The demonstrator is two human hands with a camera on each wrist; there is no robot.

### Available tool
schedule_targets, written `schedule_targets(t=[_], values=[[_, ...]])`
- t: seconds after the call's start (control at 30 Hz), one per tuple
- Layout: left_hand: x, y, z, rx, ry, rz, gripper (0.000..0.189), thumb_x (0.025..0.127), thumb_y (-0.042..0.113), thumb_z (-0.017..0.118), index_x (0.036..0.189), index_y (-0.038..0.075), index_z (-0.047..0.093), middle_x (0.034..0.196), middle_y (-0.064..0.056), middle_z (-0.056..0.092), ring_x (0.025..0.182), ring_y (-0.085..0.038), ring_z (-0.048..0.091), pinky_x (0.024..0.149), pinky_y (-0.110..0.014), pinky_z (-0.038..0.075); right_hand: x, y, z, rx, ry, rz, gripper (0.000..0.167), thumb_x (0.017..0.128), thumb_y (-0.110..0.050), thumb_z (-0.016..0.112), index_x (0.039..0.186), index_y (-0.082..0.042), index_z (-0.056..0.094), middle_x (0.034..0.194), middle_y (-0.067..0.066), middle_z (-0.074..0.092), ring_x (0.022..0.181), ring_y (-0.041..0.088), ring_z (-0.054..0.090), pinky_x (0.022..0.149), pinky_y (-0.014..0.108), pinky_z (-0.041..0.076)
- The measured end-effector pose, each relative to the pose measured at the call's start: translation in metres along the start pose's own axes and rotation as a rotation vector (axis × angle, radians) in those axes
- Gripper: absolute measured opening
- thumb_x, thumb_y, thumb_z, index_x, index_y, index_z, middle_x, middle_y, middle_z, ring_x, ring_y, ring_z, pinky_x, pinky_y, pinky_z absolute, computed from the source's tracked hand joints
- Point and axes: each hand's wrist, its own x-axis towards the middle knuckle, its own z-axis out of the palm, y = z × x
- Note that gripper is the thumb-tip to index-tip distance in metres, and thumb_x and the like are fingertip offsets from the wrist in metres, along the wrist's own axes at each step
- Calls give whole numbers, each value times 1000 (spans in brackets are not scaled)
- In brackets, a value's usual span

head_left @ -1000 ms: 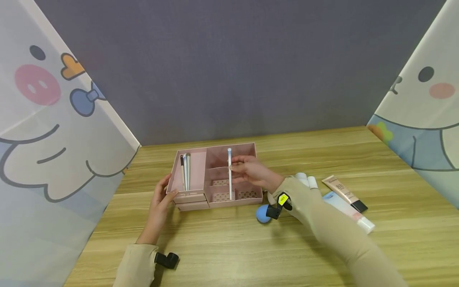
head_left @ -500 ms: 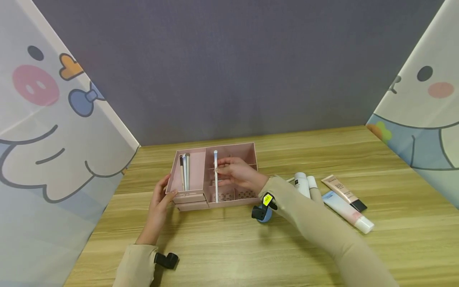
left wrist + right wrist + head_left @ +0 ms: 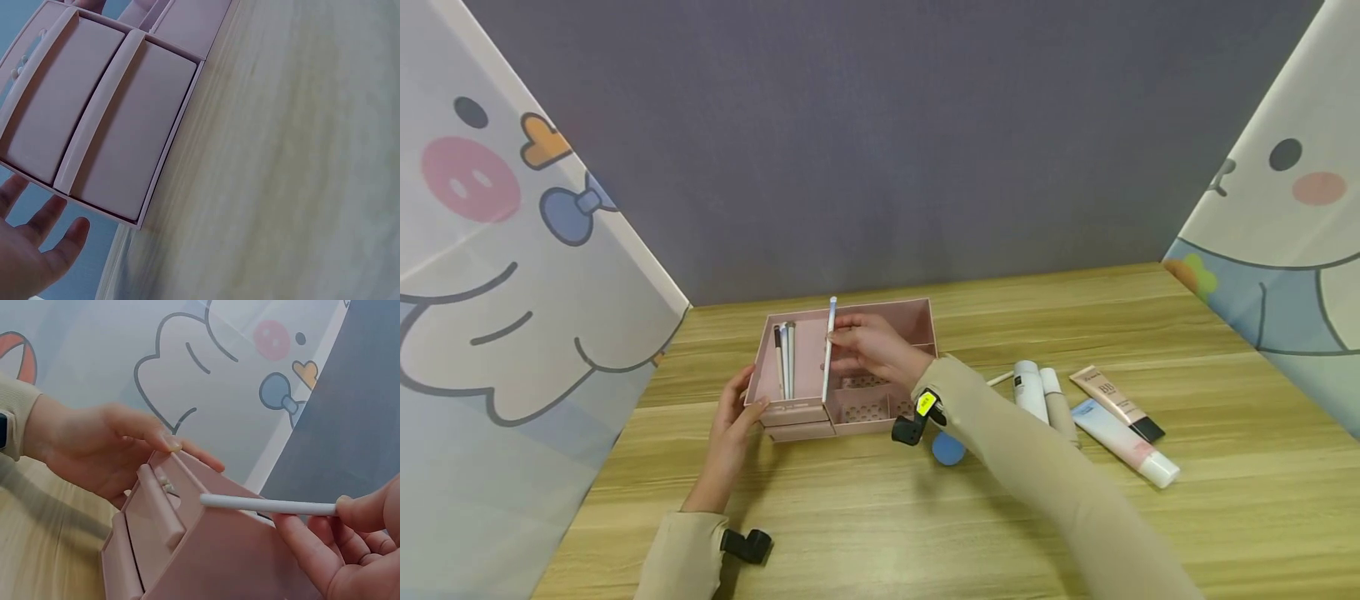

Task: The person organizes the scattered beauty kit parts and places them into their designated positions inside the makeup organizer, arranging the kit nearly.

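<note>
In the head view, my right hand point(image 3: 877, 343) pinches a slim white makeup brush point(image 3: 829, 354) between thumb and fingers. The brush is held over the divider beside the left tray of a pink makeup organizer point(image 3: 811, 350). Several other brushes point(image 3: 786, 360) lie side by side in that tray. My left hand point(image 3: 730, 425) holds the organizer's front left corner, thumb on the rim and fingers along the outer side. In the right wrist view, the white brush handle point(image 3: 269, 505) juts past the fingertips above the box. The left wrist view shows two drawer fronts point(image 3: 131, 125).
Right of the organizer lie a blue makeup sponge point(image 3: 948, 448), a white bottle point(image 3: 1030, 392), a beige tube point(image 3: 1058, 407), a BB cream tube point(image 3: 1112, 400) and a blue-white tube point(image 3: 1123, 442). A pale stick point(image 3: 999, 379) lies partly behind the right sleeve. A grey wall point(image 3: 880, 150) stands behind.
My right hand has carried the brush leftward from above the organizer's right compartments to the edge of the left tray. The left hand stays at its corner.
</note>
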Motion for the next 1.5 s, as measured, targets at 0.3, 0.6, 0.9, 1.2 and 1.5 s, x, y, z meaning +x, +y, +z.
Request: schedule_targets(t=[0.3,0.6,0.9,1.2,1.5], values=[[-1,1,-1,-8,8,-15,53,99,2,49,149,-3,32,139,-10,40,117,-7,46,93,-17,39,9,-6,17,3,12,-37,19,98,11,49,117,11,48,92,10,52,77,19,57,84,50,53],[1,1,-1,-2,-6,-27,53,100,2,49,150,-1,31,140,-11,39,118,-9,44,93,-17,39,8,-5,24,-117,60,-33,21,97,8,55,117,9,51,89,9,54,69,18,60,59,28,57],[2,0,-1,-7,-15,11,53,99,1,48,149,-3,31,138,-9,40,117,-8,45,93,-17,39,7,-4,24,-212,57,-57,25,95,10,57,119,13,54,85,8,54,70,16,57,68,29,58],[1,0,-1,17,-14,-14,53,100,2,49,150,-2,30,142,-15,37,118,-8,44,93,-17,38,4,-4,22,-235,12,-67,31,94,11,57,125,17,51,87,9,54,73,17,56,72,31,58],[1,0,-1,16,-16,-13,53,100,3,47,150,-1,31,140,-14,37,116,-8,44,92,-17,40,3,-4,14,-230,-84,-72,32,95,13,54,125,19,48,90,9,54,75,17,59,75,30,57]])
